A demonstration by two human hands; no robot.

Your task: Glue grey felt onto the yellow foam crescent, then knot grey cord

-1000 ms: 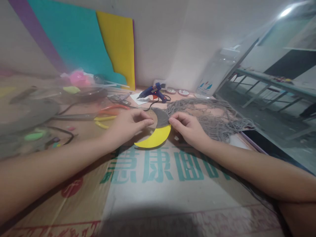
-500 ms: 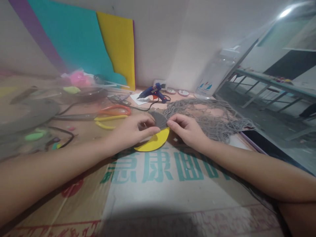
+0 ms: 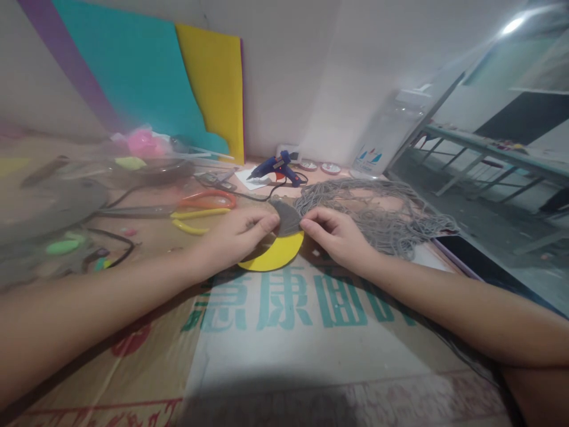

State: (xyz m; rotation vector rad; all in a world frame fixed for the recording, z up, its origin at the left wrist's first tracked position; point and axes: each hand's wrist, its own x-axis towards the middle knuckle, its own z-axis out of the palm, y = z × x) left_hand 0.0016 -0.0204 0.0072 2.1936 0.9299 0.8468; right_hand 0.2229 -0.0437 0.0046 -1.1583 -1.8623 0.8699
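Note:
A yellow disc (image 3: 278, 254), partly covered with grey yarn (image 3: 288, 218), is between my hands over the printed cardboard. My left hand (image 3: 246, 234) is closed on the disc's left side, thumb against the fingers. At the right edge of the yarn-covered part, my right hand (image 3: 331, 234) pinches with thumb and forefinger where the grey yarn meets the disc. A tangled heap of grey yarn (image 3: 386, 222) lies just beyond and right of my right hand. The left fingers hide part of the disc.
Behind the disc stands a blue glue gun (image 3: 278, 168). Scissors with orange and yellow handles (image 3: 202, 220) lie left. A clear bottle (image 3: 386, 136) stands at the back right, and a dark phone-like slab (image 3: 480, 261) lies at the right edge. Coloured sheets (image 3: 133, 71) lean on the wall.
My left thumb has moved up and back from the grey yarn to the disc's left side, baring more of it. The disc has shifted slightly left. My right hand is nearly still.

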